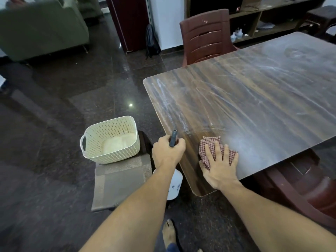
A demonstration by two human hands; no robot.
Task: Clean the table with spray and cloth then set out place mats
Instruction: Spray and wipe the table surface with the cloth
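The wooden table (254,91) fills the right half of the view, streaked with wet wipe marks. My right hand (219,165) presses flat on a red checked cloth (209,145) near the table's front left corner. My left hand (167,151) grips the dark trigger head of a white spray bottle (175,185), held just off the table's left edge, its body hanging below my wrist. Grey woven place mats (120,180) lie stacked on a low seat left of the table, under a basket.
A cream perforated basket (109,140) sits on the place mats. One brown chair (205,37) stands at the table's far side, another (300,186) under its near right edge. My bare foot (169,233) is on the dark floor. A green sofa (41,28) stands far left.
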